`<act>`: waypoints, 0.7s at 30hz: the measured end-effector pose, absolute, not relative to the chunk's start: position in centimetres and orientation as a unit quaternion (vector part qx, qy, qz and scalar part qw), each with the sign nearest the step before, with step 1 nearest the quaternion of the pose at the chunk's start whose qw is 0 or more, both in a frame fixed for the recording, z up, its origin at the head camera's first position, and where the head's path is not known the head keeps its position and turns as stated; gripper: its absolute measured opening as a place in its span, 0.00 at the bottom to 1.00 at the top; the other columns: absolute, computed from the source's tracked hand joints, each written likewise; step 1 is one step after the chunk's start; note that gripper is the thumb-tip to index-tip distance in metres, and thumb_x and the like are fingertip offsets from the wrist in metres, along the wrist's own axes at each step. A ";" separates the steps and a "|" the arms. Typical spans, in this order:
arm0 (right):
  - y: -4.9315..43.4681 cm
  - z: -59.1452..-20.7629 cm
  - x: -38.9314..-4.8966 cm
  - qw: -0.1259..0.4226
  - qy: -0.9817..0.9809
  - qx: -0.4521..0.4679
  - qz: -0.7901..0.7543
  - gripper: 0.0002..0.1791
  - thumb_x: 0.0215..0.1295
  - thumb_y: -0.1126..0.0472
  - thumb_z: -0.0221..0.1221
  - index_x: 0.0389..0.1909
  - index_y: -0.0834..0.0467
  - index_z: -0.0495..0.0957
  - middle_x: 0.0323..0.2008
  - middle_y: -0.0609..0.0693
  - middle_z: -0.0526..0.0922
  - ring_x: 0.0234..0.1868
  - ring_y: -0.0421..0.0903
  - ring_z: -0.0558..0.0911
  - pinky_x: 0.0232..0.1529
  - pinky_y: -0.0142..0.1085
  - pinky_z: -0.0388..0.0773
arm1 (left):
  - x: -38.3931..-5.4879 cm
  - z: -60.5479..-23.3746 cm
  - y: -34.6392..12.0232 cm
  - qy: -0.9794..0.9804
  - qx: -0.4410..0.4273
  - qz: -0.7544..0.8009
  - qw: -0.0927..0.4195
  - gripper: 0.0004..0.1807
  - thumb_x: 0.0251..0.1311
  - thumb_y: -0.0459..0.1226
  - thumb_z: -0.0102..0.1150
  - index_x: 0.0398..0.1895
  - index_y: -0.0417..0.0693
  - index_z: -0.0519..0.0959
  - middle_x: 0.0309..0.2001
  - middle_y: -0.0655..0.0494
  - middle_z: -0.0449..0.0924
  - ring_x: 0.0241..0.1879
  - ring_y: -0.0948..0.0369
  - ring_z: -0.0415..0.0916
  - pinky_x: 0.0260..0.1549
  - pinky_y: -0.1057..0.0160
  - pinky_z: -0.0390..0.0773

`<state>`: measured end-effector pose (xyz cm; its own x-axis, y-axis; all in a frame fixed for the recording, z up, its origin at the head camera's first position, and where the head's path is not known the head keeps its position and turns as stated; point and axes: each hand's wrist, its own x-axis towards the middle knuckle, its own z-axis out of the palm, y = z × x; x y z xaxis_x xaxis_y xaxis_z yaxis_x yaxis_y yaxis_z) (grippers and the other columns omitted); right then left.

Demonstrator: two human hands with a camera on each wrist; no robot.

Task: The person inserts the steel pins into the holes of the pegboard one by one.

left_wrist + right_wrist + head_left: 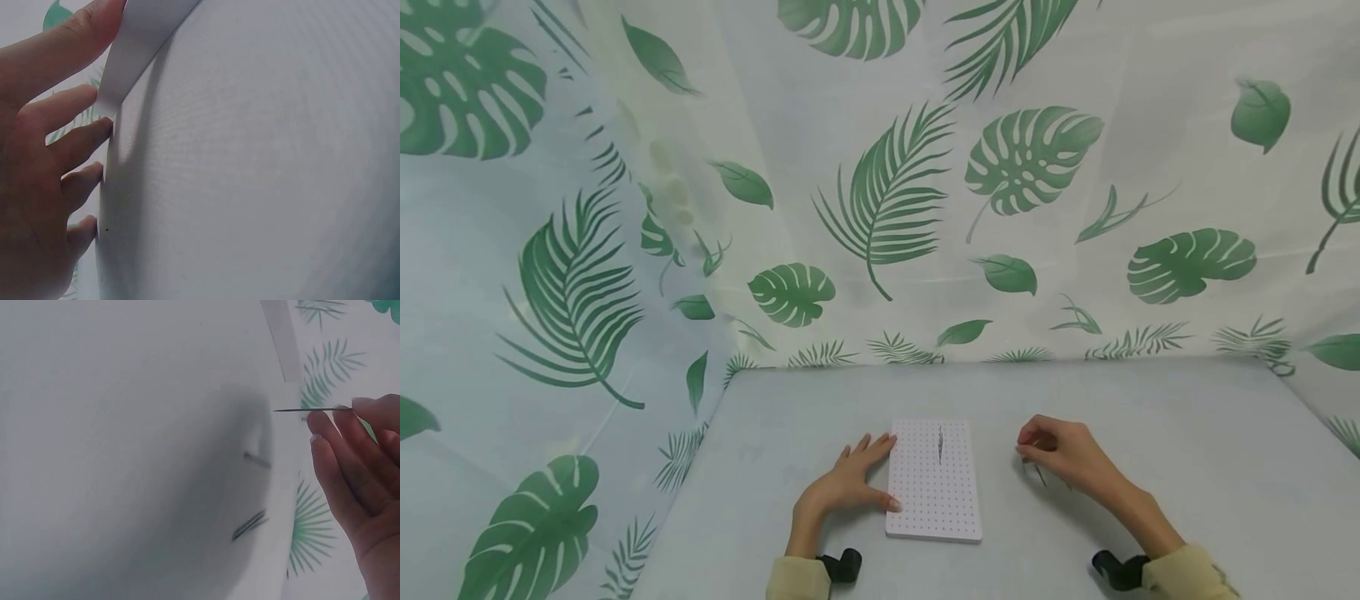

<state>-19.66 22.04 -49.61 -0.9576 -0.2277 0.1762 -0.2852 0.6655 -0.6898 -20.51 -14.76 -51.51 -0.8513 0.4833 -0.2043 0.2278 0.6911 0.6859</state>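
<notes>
A white pegboard (934,504) with rows of small holes lies flat on the table. Thin dark pins (940,446) show in its upper part. My left hand (844,486) is spread along the board's left side, thumb at the lower edge and fingertips near the top; in the left wrist view the fingers (84,140) reach out fairly straight. To the right of the board, my right hand (1067,454) pinches a thin dark pin (297,410) between thumb and fingertips. The pin points away from the hand, above the table. Several loose pins (249,525) lie on the tabletop below it.
The pale table (805,400) runs back to a white curtain (925,325) with green leaf prints, which also hangs along the left and right sides. Black wrist cameras (1120,571) sit at both cuffs.
</notes>
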 end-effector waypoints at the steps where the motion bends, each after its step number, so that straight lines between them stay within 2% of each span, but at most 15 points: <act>1: 21.8 -49.6 -19.7 0.039 -0.910 0.142 0.387 0.05 0.61 0.66 0.70 0.35 0.55 0.83 0.31 0.44 0.86 0.31 0.35 0.84 0.31 0.29 0.82 | -20.5 -51.5 -14.8 0.900 0.198 0.341 0.188 0.57 0.49 0.47 0.79 0.81 0.48 0.58 0.82 0.49 0.53 0.83 0.44 0.40 0.80 0.38 0.37; 15: 19.0 -50.0 -20.1 0.048 -0.893 0.161 0.417 0.07 0.62 0.66 0.70 0.34 0.55 0.80 0.29 0.43 0.86 0.29 0.34 0.83 0.31 0.28 0.81 | -20.5 -51.6 -14.9 0.897 0.201 0.344 0.193 0.57 0.50 0.47 0.79 0.82 0.47 0.57 0.82 0.48 0.52 0.83 0.44 0.39 0.80 0.38 0.36; 21: 17.9 -49.8 -20.4 0.037 -0.891 0.153 0.425 0.07 0.62 0.65 0.70 0.35 0.54 0.81 0.29 0.43 0.87 0.31 0.36 0.85 0.33 0.28 0.82 | -20.7 -51.8 -15.0 0.898 0.198 0.342 0.193 0.57 0.50 0.48 0.79 0.82 0.49 0.57 0.83 0.49 0.51 0.83 0.45 0.38 0.81 0.38 0.36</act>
